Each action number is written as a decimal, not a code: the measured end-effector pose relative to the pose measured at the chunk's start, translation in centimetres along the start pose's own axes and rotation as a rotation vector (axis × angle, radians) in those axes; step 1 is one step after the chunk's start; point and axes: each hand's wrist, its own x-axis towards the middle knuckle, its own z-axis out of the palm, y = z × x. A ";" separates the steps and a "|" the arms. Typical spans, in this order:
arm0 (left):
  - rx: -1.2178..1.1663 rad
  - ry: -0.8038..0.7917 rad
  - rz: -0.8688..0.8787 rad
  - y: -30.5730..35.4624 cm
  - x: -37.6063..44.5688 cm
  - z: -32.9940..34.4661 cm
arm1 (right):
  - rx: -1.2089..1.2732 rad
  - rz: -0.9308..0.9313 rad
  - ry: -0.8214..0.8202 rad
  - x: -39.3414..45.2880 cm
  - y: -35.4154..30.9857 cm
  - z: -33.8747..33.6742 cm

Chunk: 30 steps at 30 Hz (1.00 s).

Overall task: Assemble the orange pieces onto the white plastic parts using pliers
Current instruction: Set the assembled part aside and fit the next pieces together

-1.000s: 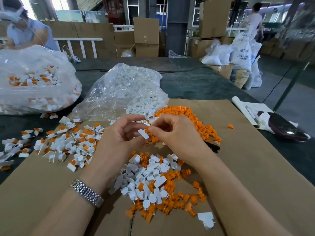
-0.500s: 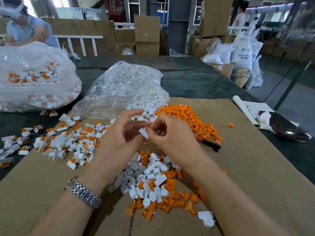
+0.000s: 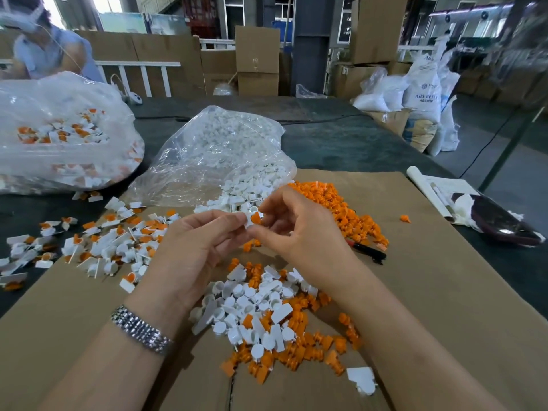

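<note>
My left hand [image 3: 195, 247] pinches a small white plastic part [image 3: 248, 222] above the cardboard. My right hand [image 3: 299, 232] meets it from the right and pinches an orange piece [image 3: 256, 218] seated in that white part. Below the hands lies a mixed heap of loose white parts [image 3: 255, 304] and orange pieces [image 3: 296, 351]. More orange pieces [image 3: 341, 209] are piled behind my right hand. Dark-handled pliers [image 3: 369, 253] lie on the cardboard to the right of that hand, partly hidden by it.
Assembled white-and-orange parts [image 3: 112, 241] are spread at the left. A clear bag of white parts [image 3: 216, 149] sits behind the hands, and another bag [image 3: 59, 134] of assembled ones at far left. A dark object on paper [image 3: 501, 221] lies at right. A person [image 3: 44, 51] works at back left.
Both hands stayed together on the white part. The orange piece now shows at the part's end, where only the white part was visible before.
</note>
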 end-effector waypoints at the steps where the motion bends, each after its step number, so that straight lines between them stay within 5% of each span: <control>1: -0.003 0.003 -0.010 0.1 0.0 0.0 | 0.017 -0.006 -0.010 0.0 0.1 -0.1; 19: 0.065 -0.026 -0.040 0.6 -0.3 -0.2 | -0.053 -0.112 -0.028 -0.1 0.3 -0.4; 23: 0.050 0.032 -0.047 0.5 -0.2 -0.2 | -0.018 -0.019 -0.055 0.2 0.3 -1.1; 26: 0.010 0.033 -0.081 0.5 -0.1 -0.1 | -0.373 0.167 0.042 0.6 1.6 -3.0; 30: -0.028 0.044 -0.102 0.6 0.0 -0.3 | -0.793 0.464 -0.190 0.4 2.7 -3.8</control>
